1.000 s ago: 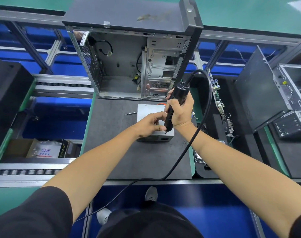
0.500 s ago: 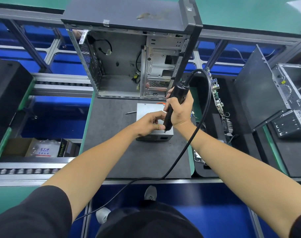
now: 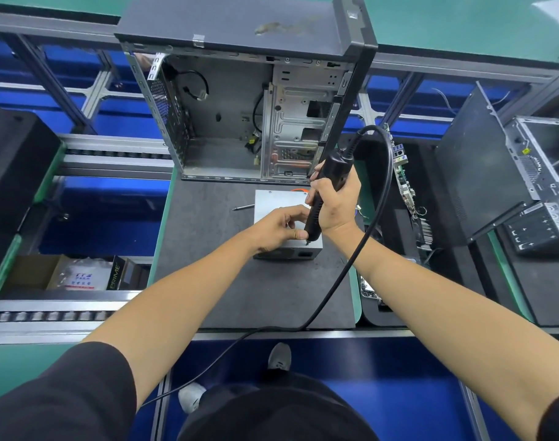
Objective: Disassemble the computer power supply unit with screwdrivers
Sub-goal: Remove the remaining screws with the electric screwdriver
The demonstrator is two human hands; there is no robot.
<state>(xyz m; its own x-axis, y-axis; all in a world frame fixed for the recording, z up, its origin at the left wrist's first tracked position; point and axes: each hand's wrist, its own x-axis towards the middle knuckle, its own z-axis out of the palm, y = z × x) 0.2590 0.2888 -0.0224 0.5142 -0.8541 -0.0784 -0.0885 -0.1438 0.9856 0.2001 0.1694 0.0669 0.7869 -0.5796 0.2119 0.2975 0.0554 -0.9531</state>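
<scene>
A grey metal power supply unit (image 3: 273, 202) lies on the dark mat (image 3: 233, 288) in the middle of the bench. My right hand (image 3: 335, 202) grips a black corded electric screwdriver (image 3: 330, 183) held nearly upright, its bit on the unit's near right top corner. My left hand (image 3: 279, 227) rests on the unit's top, with thumb and fingers pinching around the driver's tip (image 3: 307, 240). The hands hide much of the unit's top.
An open computer case (image 3: 240, 116) stands just behind the unit. A loose screwdriver bit (image 3: 243, 207) lies on the mat left of the unit. A circuit board (image 3: 405, 186) and another open case (image 3: 526, 173) sit to the right. Boxes (image 3: 80, 275) lie lower left. The driver's cord (image 3: 361, 249) loops toward me.
My left hand's fingers have shifted slightly around the driver's tip. The driver stays on the same corner of the unit.
</scene>
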